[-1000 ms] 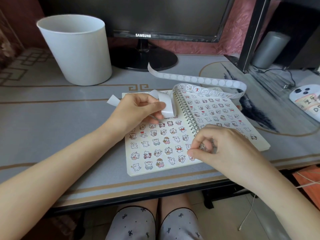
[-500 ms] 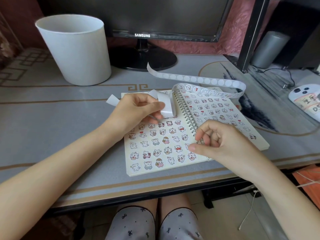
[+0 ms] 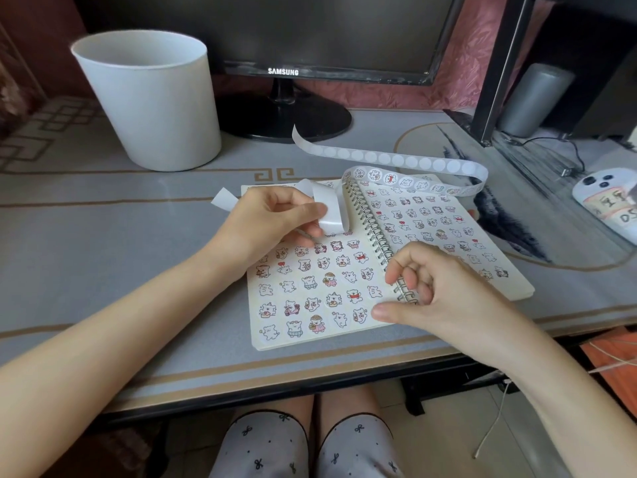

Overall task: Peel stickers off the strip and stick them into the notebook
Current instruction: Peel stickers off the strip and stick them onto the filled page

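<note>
An open spiral notebook (image 3: 310,334) lies on the desk, both pages covered with rows of small cartoon stickers. A long white sticker strip (image 3: 413,163) curls from behind the notebook's top edge and loops back down to my left hand (image 3: 272,220), which pinches the strip's emptied backing over the left page. My right hand (image 3: 434,291) hovers over the spiral binding at the lower middle, thumb resting near the bottom of the left page, fingers curled and slightly apart. I see no sticker in the right hand.
A white bucket (image 3: 148,101) stands at the back left. A Samsung monitor (image 3: 282,72) on a round stand sits behind the notebook. A white phone (image 3: 608,201) lies at the right edge, near cables and a grey cylinder (image 3: 532,98).
My right hand has shifted slightly left and up along the binding, and its fingers have loosened from a pinch. The left hand and strip have stayed put.
</note>
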A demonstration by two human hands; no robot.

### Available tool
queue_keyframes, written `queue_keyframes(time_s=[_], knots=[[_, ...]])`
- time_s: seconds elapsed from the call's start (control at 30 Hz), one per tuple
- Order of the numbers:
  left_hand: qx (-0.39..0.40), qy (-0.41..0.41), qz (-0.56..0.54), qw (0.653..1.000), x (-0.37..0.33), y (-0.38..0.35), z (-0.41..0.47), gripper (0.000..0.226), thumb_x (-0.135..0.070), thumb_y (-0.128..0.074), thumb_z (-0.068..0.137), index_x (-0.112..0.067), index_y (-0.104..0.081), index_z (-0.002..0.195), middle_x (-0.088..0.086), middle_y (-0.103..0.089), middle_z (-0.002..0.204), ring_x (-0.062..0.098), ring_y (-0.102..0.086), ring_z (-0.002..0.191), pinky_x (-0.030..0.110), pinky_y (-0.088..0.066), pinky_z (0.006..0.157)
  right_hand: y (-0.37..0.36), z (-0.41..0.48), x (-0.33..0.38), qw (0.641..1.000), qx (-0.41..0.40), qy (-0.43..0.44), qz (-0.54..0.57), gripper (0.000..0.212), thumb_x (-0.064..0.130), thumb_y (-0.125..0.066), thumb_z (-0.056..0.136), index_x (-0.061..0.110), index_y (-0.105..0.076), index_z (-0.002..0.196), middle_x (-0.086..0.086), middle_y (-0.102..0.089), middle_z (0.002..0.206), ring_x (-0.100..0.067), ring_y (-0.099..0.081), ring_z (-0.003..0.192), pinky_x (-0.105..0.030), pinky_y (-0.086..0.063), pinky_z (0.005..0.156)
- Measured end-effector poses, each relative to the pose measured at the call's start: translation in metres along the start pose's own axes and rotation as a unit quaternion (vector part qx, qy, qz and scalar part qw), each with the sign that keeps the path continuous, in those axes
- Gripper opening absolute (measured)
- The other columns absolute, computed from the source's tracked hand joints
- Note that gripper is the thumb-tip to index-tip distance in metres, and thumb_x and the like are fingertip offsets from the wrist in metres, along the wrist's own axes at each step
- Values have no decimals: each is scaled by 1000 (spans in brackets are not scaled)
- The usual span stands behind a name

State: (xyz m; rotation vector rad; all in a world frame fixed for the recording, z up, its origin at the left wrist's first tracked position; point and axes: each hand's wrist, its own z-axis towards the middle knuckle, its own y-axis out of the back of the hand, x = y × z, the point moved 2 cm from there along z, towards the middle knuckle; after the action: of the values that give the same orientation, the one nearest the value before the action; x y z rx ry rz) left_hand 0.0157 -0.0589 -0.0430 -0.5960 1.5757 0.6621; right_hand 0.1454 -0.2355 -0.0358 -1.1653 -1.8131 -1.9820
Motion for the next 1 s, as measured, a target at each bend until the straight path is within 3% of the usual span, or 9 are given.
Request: queue_keyframes(time_s=[0.2,0.33,0.5,0.6,0.7,0.83,1.0], knots=[[-4,-7,-9,1000,0,1,1,12,-13,-64,88,-2,-65,82,2,-69,62,10,-63,51,14,-52,56,1,1,-1,999,22,4,39,20,24,-76,75,30,-58,83,11,-44,72,-1,-38,57,-19,-36,60],[-13,-28,-42,999,-3,4,1,10,-11,-61,91,-2,-61,87,3,-72,69,14,-70,63,17,-51,48,0,2,0,997,-3,2,78,10,31,-72,77,28,-63,81,15,-49,64,-2,-41,57,-19,-38,60],[-31,-46,-84,995,-5,13,8,10,-11,-57,93,-2,-56,90,16,-73,88,23,-73,79,21,-56,57,-1,3,15,996,-38,58,62,12,42,-69,74,32,-67,79,21,-57,69,0,-44,60,-12,-36,61],[-63,-62,-91,992,-5,22,12,10,-11,-56,94,-2,-56,89,11,-74,80,22,-73,80,22,-58,63,-8,5,34,992,-15,126,0,25,52,-67,71,36,-69,90,23,-60,88,-1,-50,85,-12,-36,74],[-107,-87,-94,986,-7,35,17,11,-12,-57,94,-2,-57,91,14,-74,86,21,-73,82,23,-58,69,-23,10,55,983,50,172,-49,44,58,-65,69,37,-68,108,26,-60,102,6,-45,106,-12,-35,92],[-156,-110,-110,975,-5,56,24,11,-11,-57,94,-4,-56,86,9,-75,83,19,-72,87,19,-55,71,-37,24,76,972,79,207,-79,49,54,-70,72,34,-65,117,23,-60,114,7,-41,111,-18,-35,99],[-199,-118,-119,966,0,73,31,11,-11,-56,94,-5,-55,85,17,-71,95,20,-72,90,21,-56,74,-43,26,86,950,124,241,-155,68,63,-71,66,36,-56,127,25,-51,129,5,-37,118,-17,-31,100]])
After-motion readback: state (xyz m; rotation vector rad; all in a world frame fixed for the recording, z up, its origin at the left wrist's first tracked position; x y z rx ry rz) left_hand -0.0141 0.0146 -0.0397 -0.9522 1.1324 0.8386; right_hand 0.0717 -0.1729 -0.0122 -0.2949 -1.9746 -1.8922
